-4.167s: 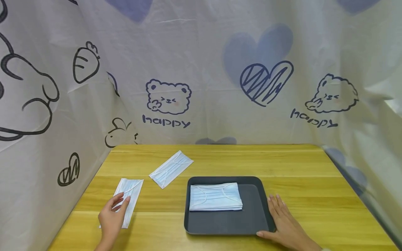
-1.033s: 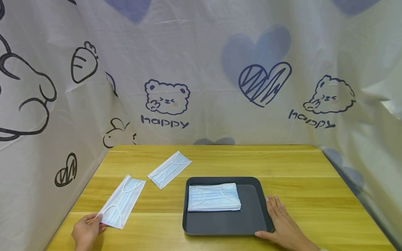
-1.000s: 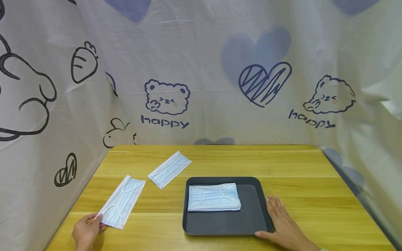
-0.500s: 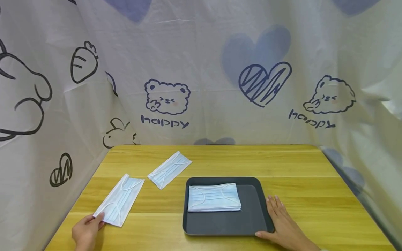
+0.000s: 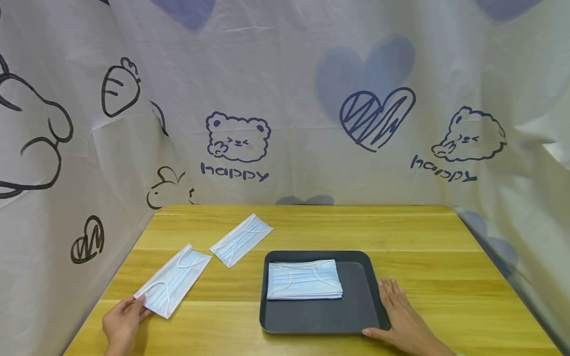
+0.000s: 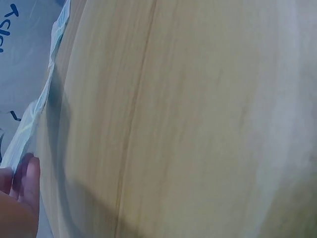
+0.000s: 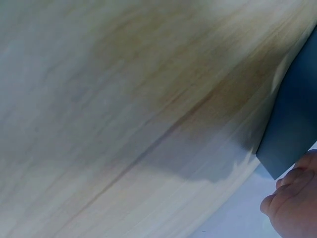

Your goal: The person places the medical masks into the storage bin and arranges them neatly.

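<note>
My left hand (image 5: 123, 320) pinches the near left corner of a pale blue pleated face mask (image 5: 171, 283) between thumb and fingers. In the left wrist view, that mask (image 6: 25, 134) stands edge-on, its near part raised off the wood. My right hand (image 5: 407, 316) rests against a dark grey tray (image 5: 311, 319), fingers straight along its right side and thumb at the near right corner. Inside the tray, toward its back left, lies a neat stack of face masks (image 5: 305, 280). The right wrist view catches the tray's outer wall (image 7: 292, 114) beside the fingertips.
Another face mask (image 5: 242, 240) lies flat and slanted on the wooden table (image 5: 401, 232), beyond the held one and left of the tray. A pale curtain (image 5: 294, 99) with printed drawings encloses the table at the back and sides.
Earlier the left hand was over the mask's middle; it has since taken the near left corner. Over the last half second the mask's far end has swung slightly right. The right hand stays put.
</note>
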`<state>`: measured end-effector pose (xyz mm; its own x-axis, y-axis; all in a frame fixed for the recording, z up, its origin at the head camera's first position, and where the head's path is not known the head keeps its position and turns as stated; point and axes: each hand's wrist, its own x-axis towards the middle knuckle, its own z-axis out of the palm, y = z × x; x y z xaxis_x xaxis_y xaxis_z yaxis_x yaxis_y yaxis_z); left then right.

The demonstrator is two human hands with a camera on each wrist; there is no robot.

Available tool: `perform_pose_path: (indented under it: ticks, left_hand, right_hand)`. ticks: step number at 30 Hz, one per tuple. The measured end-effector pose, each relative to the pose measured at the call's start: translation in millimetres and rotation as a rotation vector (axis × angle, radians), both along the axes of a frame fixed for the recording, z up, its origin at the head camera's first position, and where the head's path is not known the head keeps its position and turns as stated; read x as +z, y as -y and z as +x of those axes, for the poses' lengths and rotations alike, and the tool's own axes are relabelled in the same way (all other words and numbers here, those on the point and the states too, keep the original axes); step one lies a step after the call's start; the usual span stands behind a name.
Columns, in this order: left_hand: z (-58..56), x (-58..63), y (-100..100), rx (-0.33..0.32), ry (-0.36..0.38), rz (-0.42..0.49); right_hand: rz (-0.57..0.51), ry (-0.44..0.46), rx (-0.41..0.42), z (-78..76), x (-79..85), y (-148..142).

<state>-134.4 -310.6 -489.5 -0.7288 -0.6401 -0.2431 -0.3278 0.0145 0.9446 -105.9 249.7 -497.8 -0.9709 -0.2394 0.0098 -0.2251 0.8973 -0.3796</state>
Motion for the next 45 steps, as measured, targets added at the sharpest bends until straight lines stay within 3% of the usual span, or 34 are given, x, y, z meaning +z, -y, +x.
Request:
perform_pose_path:
  ticks: [7, 14, 18, 23, 30, 36, 40, 45]
  left_hand:
    - [-1.1, 0.9, 3, -0.065, -0.042, 0.025]
    - [-1.8, 1.6, 8, -0.077, -0.040, 0.083]
    - [-2.0, 4.3, 10, -0.081, -0.067, 0.167]
    - [-2.2, 9.1, 13, -0.131, -0.074, 0.297]
    - [-4.9, 11.6, 16, -0.167, -0.068, 0.374]
    - [-9.7, -3.7, 25, -0.261, -0.151, 0.378]
    - [-13.3, -12.4, 30, -0.336, -0.188, 0.437]
    - [-12.3, -1.7, 21, -0.376, -0.166, 0.439]
  right_hand:
    - [0.003, -0.006, 0.003, 0.2, -0.5, 0]
    - [-0.009, 0.007, 0.002, -0.2, 0.3, 0]
    - [-0.002, -0.001, 0.004, -0.4, 1.0, 0]
    - [0.001, -0.018, 0.008, -0.1, 1.5, 0]
    - [-0.005, -0.007, 0.001, 0.4, 1.8, 0]
    - [-0.012, -0.001, -0.003, -0.1, 1.9, 1]
    - [-0.016, 0.003, -0.006, -0.6, 1.8, 1]
    - [-0.019, 0.005, -0.006, -0.6, 1.2, 1]
